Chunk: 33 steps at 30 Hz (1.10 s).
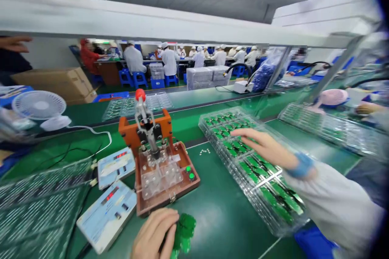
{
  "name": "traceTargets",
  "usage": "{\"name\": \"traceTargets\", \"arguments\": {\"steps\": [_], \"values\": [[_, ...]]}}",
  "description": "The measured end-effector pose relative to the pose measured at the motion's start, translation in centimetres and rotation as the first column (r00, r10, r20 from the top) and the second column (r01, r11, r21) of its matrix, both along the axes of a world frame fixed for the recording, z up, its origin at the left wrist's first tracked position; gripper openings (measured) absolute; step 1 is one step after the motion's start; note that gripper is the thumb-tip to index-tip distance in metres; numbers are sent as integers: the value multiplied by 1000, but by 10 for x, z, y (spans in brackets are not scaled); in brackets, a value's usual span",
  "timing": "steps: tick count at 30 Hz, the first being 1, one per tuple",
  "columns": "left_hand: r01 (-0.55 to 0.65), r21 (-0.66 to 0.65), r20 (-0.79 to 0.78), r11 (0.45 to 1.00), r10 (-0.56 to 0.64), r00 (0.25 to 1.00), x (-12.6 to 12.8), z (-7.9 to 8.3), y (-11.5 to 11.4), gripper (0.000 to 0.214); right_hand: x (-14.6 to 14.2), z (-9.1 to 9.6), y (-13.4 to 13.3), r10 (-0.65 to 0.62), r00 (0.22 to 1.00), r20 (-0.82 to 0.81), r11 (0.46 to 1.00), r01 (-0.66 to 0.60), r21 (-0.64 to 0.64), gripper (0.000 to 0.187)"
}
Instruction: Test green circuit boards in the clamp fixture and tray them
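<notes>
My left hand [154, 232] is at the bottom of the view, fingers curled round a stack of small green circuit boards [183, 232], just in front of an orange-brown test fixture [165, 174] with a red-knobbed lever [140, 95]. My right hand [264, 145] reaches out flat, fingers extended, over a clear plastic tray [243, 158] filled with several green boards. It rests on or just above the boards in the tray's middle rows. The sleeve is white with a blue wrist strap [302, 166].
Two white meters with red digits [117, 166] [106, 214] lie left of the fixture, a mesh tray [36, 210] further left, a small white fan [41, 107] behind. More clear trays [328, 127] sit right. Workers in white sit at far benches [170, 60].
</notes>
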<state>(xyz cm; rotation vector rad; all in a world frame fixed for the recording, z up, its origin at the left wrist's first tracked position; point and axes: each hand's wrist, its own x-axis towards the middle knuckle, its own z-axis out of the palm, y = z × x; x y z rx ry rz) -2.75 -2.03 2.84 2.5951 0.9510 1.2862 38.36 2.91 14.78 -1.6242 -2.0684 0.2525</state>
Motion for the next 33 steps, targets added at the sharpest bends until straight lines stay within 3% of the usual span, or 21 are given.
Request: {"name": "traceTargets", "arguments": {"steps": [3, 6, 11, 14, 19, 21, 29, 31, 33], "values": [[-75, -120, 31, 990, 80, 996, -5, 8, -4, 18, -62, -4, -57, 276, 959, -68, 956, -281, -85, 31], [-159, -200, 70, 967, 176, 982, -12, 10, -10, 17, -102, -28, -90, 396, 903, -169, 880, -426, -211, 29], [-161, -359, -13, 920, 167, 986, -16, 0, -30, 7, -133, -99, -90, 330, 879, -344, 831, -444, -335, 30], [-209, -446, -105, 870, 181, 978, -7, -9, -43, 6, -141, -123, -77, 311, 873, -376, 822, -446, -354, 32], [-348, -442, -229, 827, 271, 935, 7, -15, -52, 34, -148, -121, -52, 385, 845, -372, 750, -521, -407, 71], [-363, -422, -251, 831, 278, 927, 8, -16, -51, 38, -153, -117, -43, 430, 828, -360, 715, -556, -423, 76], [-326, -527, -219, 785, 246, 944, 5, -14, -53, 27, -165, -115, -30, 502, 816, -286, 680, -577, -453, 59], [-284, -532, -156, 798, 237, 959, 1, -6, -53, 26, -161, -109, -32, 513, 792, -330, 672, -610, -420, 52], [-236, -481, -84, 844, 223, 971, -6, 7, -45, 24, -156, -98, -32, 518, 757, -398, 674, -648, -355, 46]]}}
